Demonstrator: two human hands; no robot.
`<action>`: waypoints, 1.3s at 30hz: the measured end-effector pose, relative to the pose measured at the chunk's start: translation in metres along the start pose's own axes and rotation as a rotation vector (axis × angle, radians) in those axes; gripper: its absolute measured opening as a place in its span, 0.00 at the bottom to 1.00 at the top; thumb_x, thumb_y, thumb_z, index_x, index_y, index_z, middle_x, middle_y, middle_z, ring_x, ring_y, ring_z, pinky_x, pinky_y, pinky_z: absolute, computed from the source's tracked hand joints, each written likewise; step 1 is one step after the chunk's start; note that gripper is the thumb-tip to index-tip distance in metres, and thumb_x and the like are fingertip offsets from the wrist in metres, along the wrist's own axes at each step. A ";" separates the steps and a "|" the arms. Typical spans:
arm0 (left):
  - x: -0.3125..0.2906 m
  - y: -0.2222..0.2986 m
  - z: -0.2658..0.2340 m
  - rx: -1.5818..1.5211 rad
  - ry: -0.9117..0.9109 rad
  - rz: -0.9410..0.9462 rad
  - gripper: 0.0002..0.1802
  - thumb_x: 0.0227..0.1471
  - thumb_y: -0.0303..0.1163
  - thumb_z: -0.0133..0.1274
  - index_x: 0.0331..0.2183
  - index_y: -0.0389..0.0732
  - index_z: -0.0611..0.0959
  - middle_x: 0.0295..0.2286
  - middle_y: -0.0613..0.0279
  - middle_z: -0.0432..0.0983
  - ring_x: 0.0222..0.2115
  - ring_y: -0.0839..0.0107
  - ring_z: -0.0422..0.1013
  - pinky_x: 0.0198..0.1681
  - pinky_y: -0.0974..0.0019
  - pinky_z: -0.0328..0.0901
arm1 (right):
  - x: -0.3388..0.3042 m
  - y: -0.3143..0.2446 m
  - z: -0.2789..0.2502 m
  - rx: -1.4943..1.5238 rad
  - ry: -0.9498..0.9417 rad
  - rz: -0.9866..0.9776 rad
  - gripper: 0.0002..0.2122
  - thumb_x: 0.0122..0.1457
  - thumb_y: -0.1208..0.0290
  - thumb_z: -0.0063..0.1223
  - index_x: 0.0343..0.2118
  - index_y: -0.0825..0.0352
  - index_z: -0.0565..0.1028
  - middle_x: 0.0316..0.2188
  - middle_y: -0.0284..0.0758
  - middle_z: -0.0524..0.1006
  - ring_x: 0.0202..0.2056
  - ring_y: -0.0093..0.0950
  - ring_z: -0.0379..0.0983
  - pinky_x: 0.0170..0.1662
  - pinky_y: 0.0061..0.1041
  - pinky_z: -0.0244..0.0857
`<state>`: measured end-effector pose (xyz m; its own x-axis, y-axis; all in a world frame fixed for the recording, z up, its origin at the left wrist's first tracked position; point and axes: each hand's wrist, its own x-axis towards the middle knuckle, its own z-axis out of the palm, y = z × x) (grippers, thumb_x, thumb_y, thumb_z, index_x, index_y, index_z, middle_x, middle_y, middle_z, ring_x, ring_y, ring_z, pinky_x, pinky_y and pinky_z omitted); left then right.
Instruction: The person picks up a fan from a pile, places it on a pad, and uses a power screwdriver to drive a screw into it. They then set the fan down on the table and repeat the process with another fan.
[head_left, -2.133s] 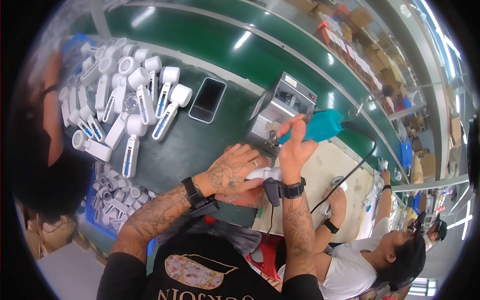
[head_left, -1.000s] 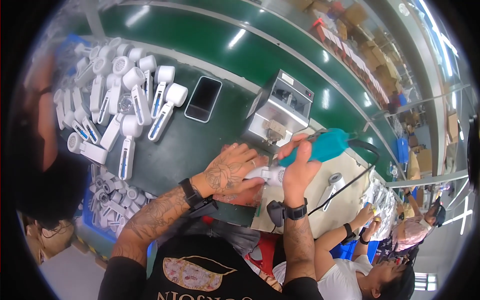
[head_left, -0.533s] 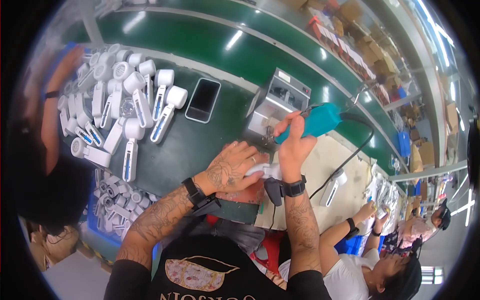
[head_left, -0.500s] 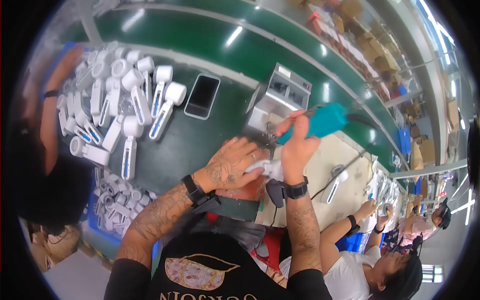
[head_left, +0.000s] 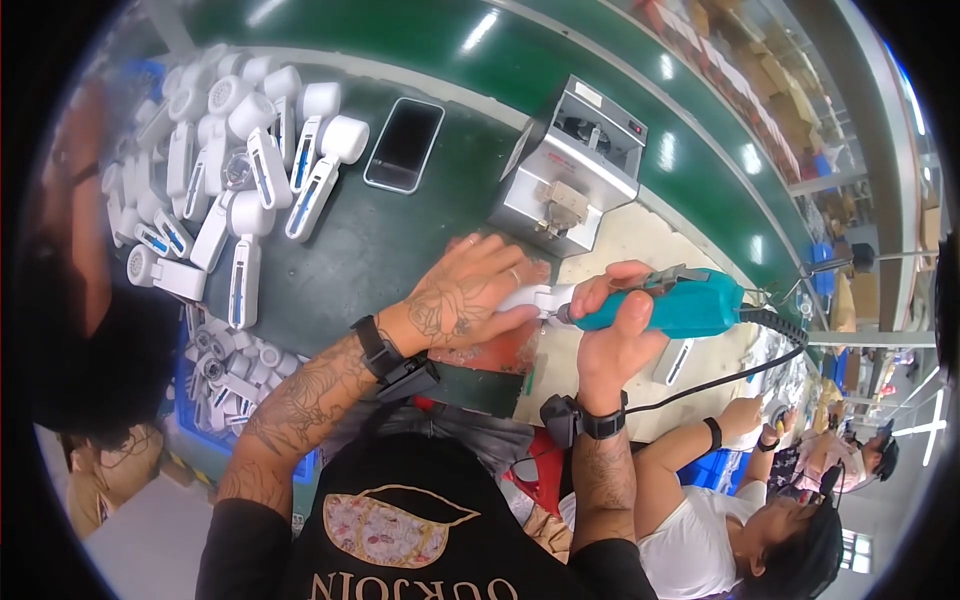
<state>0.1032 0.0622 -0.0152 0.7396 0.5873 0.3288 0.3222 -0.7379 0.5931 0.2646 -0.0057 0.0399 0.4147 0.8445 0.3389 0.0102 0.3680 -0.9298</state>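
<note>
My left hand is closed around a white plastic fan part, pressing it down over a reddish pad. Much of that part is hidden under my fingers. My right hand grips a teal electric screwdriver, which lies almost level. Its tip meets the right end of the white part; whether a screw is there I cannot tell. A black cable trails from the screwdriver's back end.
White handheld fans are heaped at the left, beside a phone. A grey metal screw feeder stands beyond my hands. A blue crate holds more white parts. One fan lies right. Co-workers sit at both sides.
My right hand has brought the electric screwdriver down from beside the screw feeder to the white part, and the tool now lies flatter. My left hand keeps its hold. The view has shifted slightly.
</note>
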 end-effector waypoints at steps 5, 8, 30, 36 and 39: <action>0.003 0.002 -0.003 0.034 0.022 0.036 0.26 0.49 0.42 0.58 0.49 0.42 0.77 0.39 0.61 0.70 0.42 0.60 0.66 0.47 0.56 0.61 | -0.002 0.011 0.001 0.051 0.023 0.004 0.24 0.60 0.49 0.57 0.35 0.70 0.67 0.18 0.34 0.67 0.20 0.27 0.66 0.25 0.26 0.62; 0.005 0.004 -0.002 0.043 0.051 0.071 0.28 0.47 0.41 0.59 0.49 0.42 0.76 0.38 0.60 0.70 0.40 0.60 0.66 0.45 0.57 0.62 | -0.007 0.014 -0.002 0.127 0.022 0.003 0.22 0.59 0.51 0.59 0.31 0.67 0.65 0.18 0.33 0.66 0.19 0.26 0.64 0.24 0.27 0.62; -0.090 -0.018 -0.123 -0.194 0.687 -0.430 0.21 0.56 0.38 0.59 0.47 0.36 0.78 0.42 0.56 0.78 0.45 0.66 0.74 0.50 0.64 0.67 | -0.089 -0.055 -0.010 0.077 0.119 -0.179 0.28 0.62 0.39 0.44 0.39 0.67 0.68 0.17 0.35 0.65 0.17 0.28 0.62 0.23 0.25 0.60; -0.161 -0.119 -0.258 -0.554 1.375 -0.666 0.23 0.60 0.36 0.52 0.53 0.36 0.72 0.38 0.64 0.75 0.35 0.78 0.71 0.36 0.74 0.67 | -0.103 -0.042 -0.016 0.005 0.137 -0.047 0.25 0.64 0.45 0.46 0.40 0.70 0.67 0.20 0.39 0.67 0.21 0.32 0.65 0.27 0.29 0.63; -0.184 -0.188 -0.311 -0.473 1.454 -0.709 0.27 0.56 0.39 0.55 0.52 0.32 0.72 0.42 0.55 0.76 0.40 0.71 0.72 0.41 0.68 0.67 | -0.100 -0.040 -0.019 0.059 0.114 -0.028 0.25 0.64 0.47 0.47 0.41 0.71 0.66 0.21 0.40 0.67 0.23 0.32 0.66 0.28 0.28 0.63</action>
<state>-0.2772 0.1967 0.0415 -0.6701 0.7331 0.1164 -0.0637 -0.2131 0.9749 0.2402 -0.1127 0.0398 0.5156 0.7851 0.3433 -0.0285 0.4161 -0.9088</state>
